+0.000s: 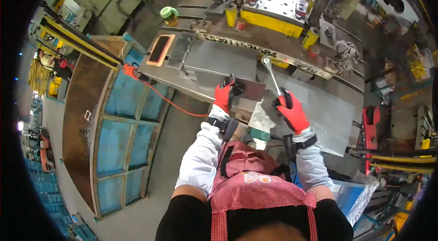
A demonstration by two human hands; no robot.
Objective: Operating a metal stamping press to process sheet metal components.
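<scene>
My right hand (293, 112), in a red glove with black fingertips, is closed around the handle of a shiny ratchet wrench (272, 76). The wrench slants up and left, its round head near the front edge of the die. In a matching glove, my left hand (226, 93) is curled at the front edge of a thin grey metal sheet (222, 61); its fingertips partly hide the grip. The sheet's near right corner looks reddish brown. Below my right hand, a larger flat metal sheet (326, 111) extends to the right.
Beyond my hands stands a press die (273, 6) with yellow blocks and upright posts. A phone in an orange-edged case (160, 49), a green-lidded jar (169, 15) and a grey rag (347, 54) lie around it. A blue-panelled metal frame (109, 147) stands left, beside an orange cable (175, 106).
</scene>
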